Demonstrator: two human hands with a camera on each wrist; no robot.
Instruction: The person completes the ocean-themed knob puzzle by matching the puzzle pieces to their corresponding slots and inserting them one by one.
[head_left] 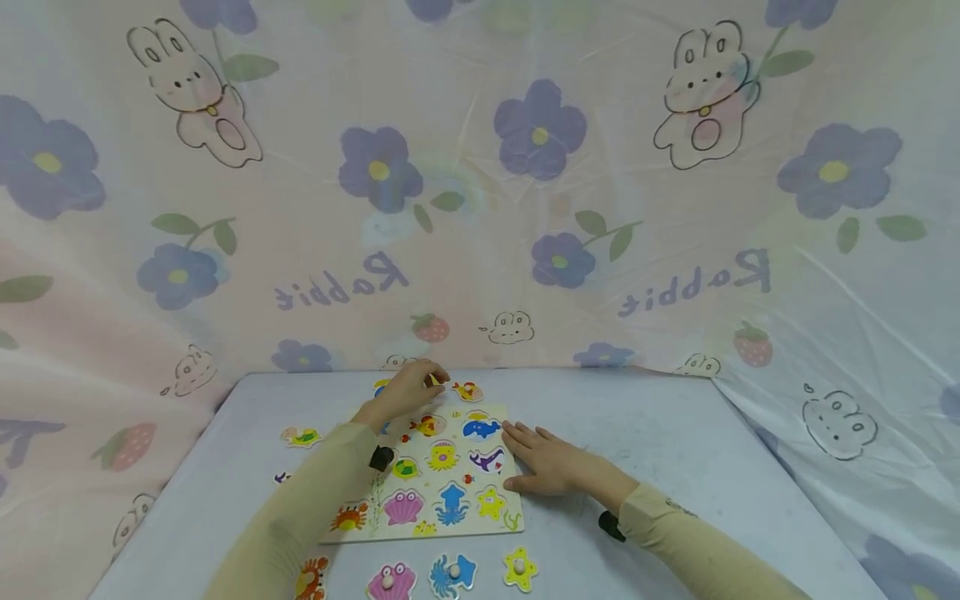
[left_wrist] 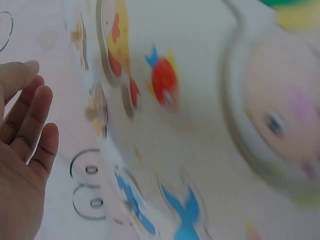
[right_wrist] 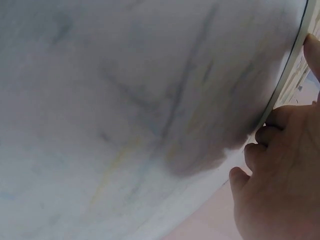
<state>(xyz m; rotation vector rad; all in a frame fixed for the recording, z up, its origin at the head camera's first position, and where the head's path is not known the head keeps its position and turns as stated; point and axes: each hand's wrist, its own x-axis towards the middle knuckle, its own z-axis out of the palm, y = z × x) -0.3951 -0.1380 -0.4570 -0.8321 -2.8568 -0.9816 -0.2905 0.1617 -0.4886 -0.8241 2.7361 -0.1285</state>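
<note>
A flat cream puzzle board [head_left: 465,533] with sea-animal pictures lies on the white table. My left hand [head_left: 408,390] hovers over its far edge, fingers loosely bent, thumb apart, holding nothing. Just right of those fingertips lies a knobbed red-and-yellow fish piece [head_left: 468,392]; a blue-and-yellow piece [head_left: 381,387] is partly hidden behind the hand. In the left wrist view, the left hand [left_wrist: 25,130] is beside several knobbed pieces, including a blue one [left_wrist: 135,202]. My right hand [head_left: 551,461] rests with extended fingers against the board's right edge; the right wrist view shows its fingers [right_wrist: 255,155] there.
Along the near side lie a crab piece [head_left: 311,578], a pink shell piece [head_left: 392,582], a blue squid piece [head_left: 453,577] and a yellow star piece [head_left: 520,569]. A turtle piece [head_left: 301,437] and a purple piece [head_left: 282,477] are at the left. A printed curtain [head_left: 465,208] hangs behind.
</note>
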